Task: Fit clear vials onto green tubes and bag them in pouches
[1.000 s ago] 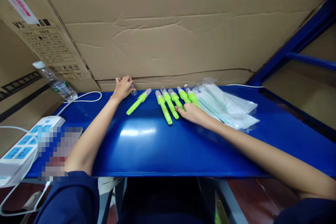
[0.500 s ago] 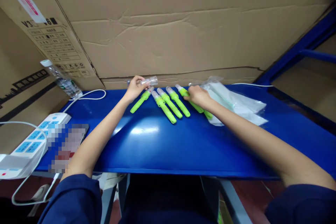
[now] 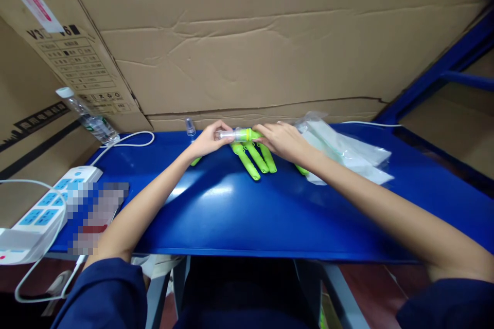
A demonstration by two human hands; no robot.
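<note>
My left hand is closed around a clear plastic tube. My right hand grips a lime-green stick, holding it level. The stick's front end sits in line with the tube and appears to be inside it; the rest is hidden by my right fingers. Beneath my hands, several more lime-green sticks lie on the blue table, their upper ends partly covered. One small clear cap stands left of my left hand.
At the right lies a clear plastic bag with white contents. To the left are a water bottle, a white power strip with cables and a blurred-out flat device. A cardboard wall rises behind the table.
My right hand has picked up a green stick and moved left with it. My left hand has moved right with the clear tube, bringing tube and stick together.
</note>
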